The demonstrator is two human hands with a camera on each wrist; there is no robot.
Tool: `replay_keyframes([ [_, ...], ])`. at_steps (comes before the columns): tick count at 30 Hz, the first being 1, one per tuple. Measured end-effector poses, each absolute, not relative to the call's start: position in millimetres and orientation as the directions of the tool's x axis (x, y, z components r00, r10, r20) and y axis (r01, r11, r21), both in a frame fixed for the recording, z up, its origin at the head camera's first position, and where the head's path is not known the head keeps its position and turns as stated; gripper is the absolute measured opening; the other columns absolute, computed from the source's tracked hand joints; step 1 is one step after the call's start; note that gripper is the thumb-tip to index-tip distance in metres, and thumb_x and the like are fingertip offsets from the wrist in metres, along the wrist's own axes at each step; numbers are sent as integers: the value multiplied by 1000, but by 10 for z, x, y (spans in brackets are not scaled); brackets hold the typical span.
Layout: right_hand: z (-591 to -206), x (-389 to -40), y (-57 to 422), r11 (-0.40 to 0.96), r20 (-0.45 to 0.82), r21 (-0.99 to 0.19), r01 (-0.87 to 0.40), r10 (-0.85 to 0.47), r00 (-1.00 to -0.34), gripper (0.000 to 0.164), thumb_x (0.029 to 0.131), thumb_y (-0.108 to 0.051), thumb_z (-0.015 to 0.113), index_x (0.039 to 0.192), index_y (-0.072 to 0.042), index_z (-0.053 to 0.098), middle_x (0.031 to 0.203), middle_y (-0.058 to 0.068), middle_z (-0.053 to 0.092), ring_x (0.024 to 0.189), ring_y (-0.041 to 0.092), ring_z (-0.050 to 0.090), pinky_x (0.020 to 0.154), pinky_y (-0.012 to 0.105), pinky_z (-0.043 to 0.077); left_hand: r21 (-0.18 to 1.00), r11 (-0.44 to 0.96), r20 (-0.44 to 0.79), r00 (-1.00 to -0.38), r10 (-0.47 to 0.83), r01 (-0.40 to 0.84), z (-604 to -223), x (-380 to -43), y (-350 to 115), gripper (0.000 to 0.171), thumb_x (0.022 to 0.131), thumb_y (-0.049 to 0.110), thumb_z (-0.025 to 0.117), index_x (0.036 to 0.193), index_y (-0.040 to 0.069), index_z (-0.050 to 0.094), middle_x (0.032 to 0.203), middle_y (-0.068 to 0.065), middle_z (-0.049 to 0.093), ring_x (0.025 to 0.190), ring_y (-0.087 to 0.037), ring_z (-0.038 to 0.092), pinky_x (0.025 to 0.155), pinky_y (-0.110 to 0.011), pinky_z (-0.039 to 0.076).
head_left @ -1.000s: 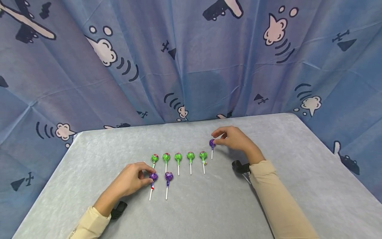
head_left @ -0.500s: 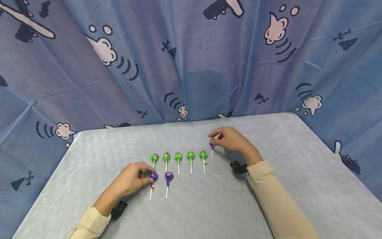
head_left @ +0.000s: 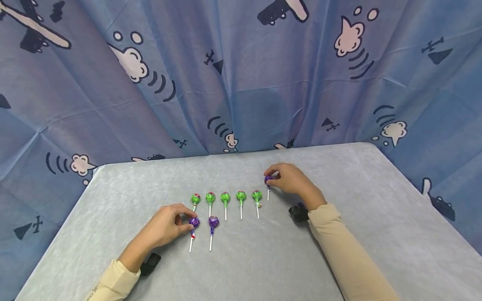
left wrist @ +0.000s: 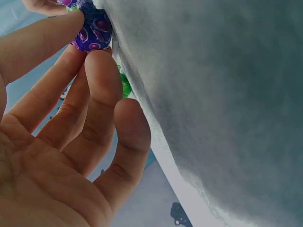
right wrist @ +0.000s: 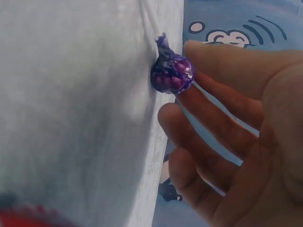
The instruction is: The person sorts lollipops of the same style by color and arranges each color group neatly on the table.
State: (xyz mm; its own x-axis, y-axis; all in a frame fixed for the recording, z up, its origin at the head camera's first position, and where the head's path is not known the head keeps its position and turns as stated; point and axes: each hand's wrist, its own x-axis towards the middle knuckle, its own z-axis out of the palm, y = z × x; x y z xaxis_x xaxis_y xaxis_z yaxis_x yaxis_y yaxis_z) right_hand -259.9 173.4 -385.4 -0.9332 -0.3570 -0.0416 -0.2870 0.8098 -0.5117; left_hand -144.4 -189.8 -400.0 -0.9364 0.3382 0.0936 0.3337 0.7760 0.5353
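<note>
My left hand (head_left: 165,225) pinches the purple-wrapped head of a lollipop (head_left: 193,223) at the near left; its white stick points toward me. In the left wrist view thumb and forefinger meet on that purple wrapper (left wrist: 97,30). A second purple lollipop (head_left: 213,222) lies just to its right, untouched. Farther back on the right, my right hand (head_left: 291,179) holds another purple lollipop (head_left: 268,179) by its head between thumb and fingers. The right wrist view shows this shiny head (right wrist: 171,75) against the table surface, with the other fingers loosely bent below it.
Several green lollipops (head_left: 225,197) form a row between the hands, sticks toward me. The leftmost one's stick runs close to my left fingertips. A pale cloth covers the table (head_left: 248,267), and a blue patterned curtain (head_left: 263,83) hangs behind it.
My right wrist and forearm have shifted a little left and toward me, while the fingers stay at the far purple lollipop. The left hand and the lollipops look the same.
</note>
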Motion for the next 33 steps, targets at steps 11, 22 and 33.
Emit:
replay_keyframes([
  [11, -3850, -2636, 1873, 802, -41, -541, -254, -326, -944, 15, 90, -18, 73, 103, -12, 71, 111, 10, 73, 96, 25, 67, 73, 33, 50, 537, 775, 84, -936, 342, 332, -3987, -1417, -1895, 21, 80, 14, 82, 100, 17, 77, 82, 8, 64, 64, 0, 45, 56, -22, 38],
  [22, -3862, -2662, 1969, 797, -85, -557, -234, -335, -938, 26, 89, -17, 75, 112, -7, 70, 112, 13, 72, 100, 27, 65, 82, 38, 50, 535, 776, 92, -936, 339, 334, -4005, -1432, -1899, 21, 80, 13, 82, 99, 17, 77, 81, 8, 64, 63, 0, 46, 56, -21, 39],
  [33, -3862, -2682, 1985, 802, -131, -556, -219, -345, -929, 32, 89, -16, 74, 120, -6, 68, 115, 13, 71, 104, 27, 65, 88, 42, 51, 535, 776, 97, -937, 337, 334, -4010, -1437, -1897, 21, 79, 13, 82, 99, 16, 77, 78, 9, 62, 63, 0, 46, 56, -22, 39],
])
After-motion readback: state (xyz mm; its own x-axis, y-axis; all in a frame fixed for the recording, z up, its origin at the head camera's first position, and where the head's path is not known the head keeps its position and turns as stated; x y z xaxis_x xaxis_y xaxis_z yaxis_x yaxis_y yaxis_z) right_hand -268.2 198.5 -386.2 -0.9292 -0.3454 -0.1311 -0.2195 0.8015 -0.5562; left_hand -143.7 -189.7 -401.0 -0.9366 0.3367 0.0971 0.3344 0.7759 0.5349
